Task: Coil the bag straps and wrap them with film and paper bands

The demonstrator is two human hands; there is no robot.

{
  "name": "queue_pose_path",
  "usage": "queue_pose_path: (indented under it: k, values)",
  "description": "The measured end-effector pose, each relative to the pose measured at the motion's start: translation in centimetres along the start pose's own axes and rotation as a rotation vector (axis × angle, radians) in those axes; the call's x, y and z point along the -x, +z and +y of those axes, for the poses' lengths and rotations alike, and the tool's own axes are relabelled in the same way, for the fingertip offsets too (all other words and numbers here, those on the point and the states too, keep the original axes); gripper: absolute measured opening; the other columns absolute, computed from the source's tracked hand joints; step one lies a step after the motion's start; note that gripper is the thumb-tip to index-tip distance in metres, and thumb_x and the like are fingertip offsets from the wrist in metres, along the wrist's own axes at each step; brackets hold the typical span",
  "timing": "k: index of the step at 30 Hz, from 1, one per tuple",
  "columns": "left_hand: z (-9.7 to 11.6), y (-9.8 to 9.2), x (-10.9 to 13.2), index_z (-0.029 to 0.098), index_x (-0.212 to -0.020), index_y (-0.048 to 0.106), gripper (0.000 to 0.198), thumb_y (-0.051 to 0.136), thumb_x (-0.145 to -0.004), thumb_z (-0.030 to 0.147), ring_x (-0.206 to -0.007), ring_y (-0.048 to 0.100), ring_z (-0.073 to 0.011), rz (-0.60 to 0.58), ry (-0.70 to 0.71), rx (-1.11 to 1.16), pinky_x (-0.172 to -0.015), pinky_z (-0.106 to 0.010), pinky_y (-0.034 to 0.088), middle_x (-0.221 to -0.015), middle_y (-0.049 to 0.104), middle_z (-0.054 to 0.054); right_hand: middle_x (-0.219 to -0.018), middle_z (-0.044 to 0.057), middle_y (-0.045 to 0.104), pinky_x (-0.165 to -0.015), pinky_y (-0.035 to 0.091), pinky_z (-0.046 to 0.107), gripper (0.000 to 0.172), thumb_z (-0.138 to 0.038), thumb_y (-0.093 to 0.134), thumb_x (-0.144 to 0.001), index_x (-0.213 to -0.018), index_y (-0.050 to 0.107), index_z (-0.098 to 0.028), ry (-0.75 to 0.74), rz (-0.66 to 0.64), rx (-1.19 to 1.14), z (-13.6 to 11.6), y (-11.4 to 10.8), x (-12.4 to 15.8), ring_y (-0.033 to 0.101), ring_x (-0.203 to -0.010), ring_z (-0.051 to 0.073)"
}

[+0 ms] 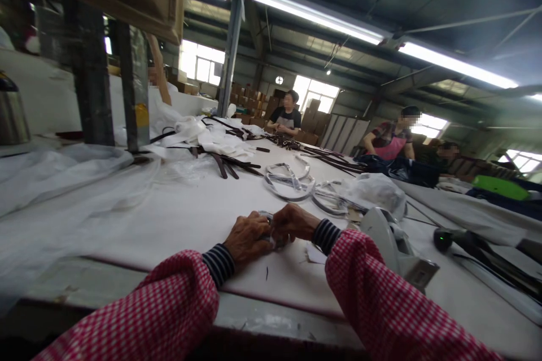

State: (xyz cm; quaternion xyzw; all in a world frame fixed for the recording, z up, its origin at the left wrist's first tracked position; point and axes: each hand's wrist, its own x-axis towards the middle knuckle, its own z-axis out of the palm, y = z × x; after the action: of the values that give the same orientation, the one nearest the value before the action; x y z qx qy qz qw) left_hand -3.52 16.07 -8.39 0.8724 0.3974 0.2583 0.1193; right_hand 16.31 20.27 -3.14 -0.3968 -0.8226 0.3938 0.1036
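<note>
Close together on the white table, both my hands work at a small shiny grey item (266, 215) that looks like a coiled strap in clear film. Most of it is hidden under the fingers. My left hand (250, 238) lies over its left side, fingers bent and holding it. From the right, my right hand (292, 222) pinches its edge with fingers pressed together. Just beyond the hands are loosely looped grey straps (292, 194). A white tape dispenser (383, 240) stands beside my right forearm, and a scrap of white paper (315, 254) is near the right wrist.
Dark belts (226, 163) and crumpled white wrapping (195, 130) lie farther back on the table (169, 214). Clear plastic sheeting (63, 175) spreads at left near metal posts (135, 90). A black handheld device (466, 242) rests at right. Two co-workers (288, 115) (393, 141) are across the table.
</note>
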Motion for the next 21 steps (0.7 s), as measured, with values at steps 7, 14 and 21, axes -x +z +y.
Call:
queue_pose_path:
  k: [7,14,21]
  values:
    - [0.1,0.0,-0.2,0.028,-0.105,0.074,0.023,0.063,-0.087,0.037,-0.107,0.058,-0.0287,-0.012,-0.015,-0.017,-0.083,-0.039,0.042,-0.111,0.072,-0.002,-0.066,0.002,0.070,-0.047,0.048,0.018,0.010,-0.013,0.067,-0.078,-0.084,0.074,-0.011,-0.041,-0.120,0.214,-1.2,-0.9,-1.0,0.068,-0.056,0.014]
    - [-1.2,1.2,-0.2,0.027,-0.096,0.074,0.030,0.047,-0.089,0.038,-0.096,0.064,-0.0290,0.030,-0.023,0.026,-0.082,-0.040,0.047,-0.098,0.075,-0.004,-0.096,0.004,0.077,-0.058,0.040,0.024,0.008,-0.023,0.073,-0.083,-0.091,0.074,-0.021,-0.124,0.053,0.760,-2.9,0.5,0.4,0.070,-0.085,0.020]
    - [-5.1,3.7,-0.8,0.045,-0.097,0.076,0.028,0.050,-0.085,0.044,-0.105,0.065,-0.0348,0.109,0.039,0.090,-0.089,-0.049,0.050,-0.106,0.077,0.005,-0.121,0.000,0.071,-0.059,0.045,0.028,0.022,-0.031,0.054,-0.097,-0.117,0.061,-0.028,-0.320,0.224,1.030,-0.8,3.5,1.7,0.068,-0.092,0.018]
